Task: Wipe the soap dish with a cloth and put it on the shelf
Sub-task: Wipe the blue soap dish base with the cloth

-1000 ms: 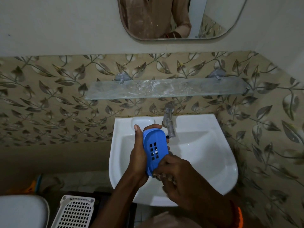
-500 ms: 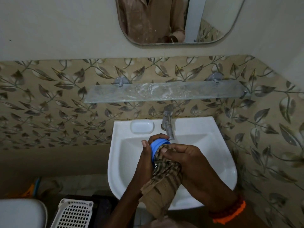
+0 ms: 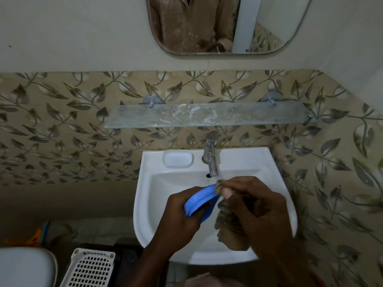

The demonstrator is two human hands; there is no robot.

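Meanwhile, wiping goes on over the sink (image 3: 145, 204), below the bare glass shelf (image 3: 207, 114).

Left hand (image 3: 182, 216) grips the blue soap dish (image 3: 200, 200) tilted, likely to expose its rim; right hand (image 3: 255, 201) pinches the brown cloth (image 3: 228, 222) against that edge. No readable writing anywhere.

— What surrounds the white washbasin (image 3: 143, 204)?
— A metal tap (image 3: 211, 156) at its back rim, a mirror (image 3: 269, 25) above, leaf-patterned tiles (image 3: 62, 125).
— And lower left?
— A white perforated basket (image 3: 91, 268) (beside something white and rounded, partly cut off).
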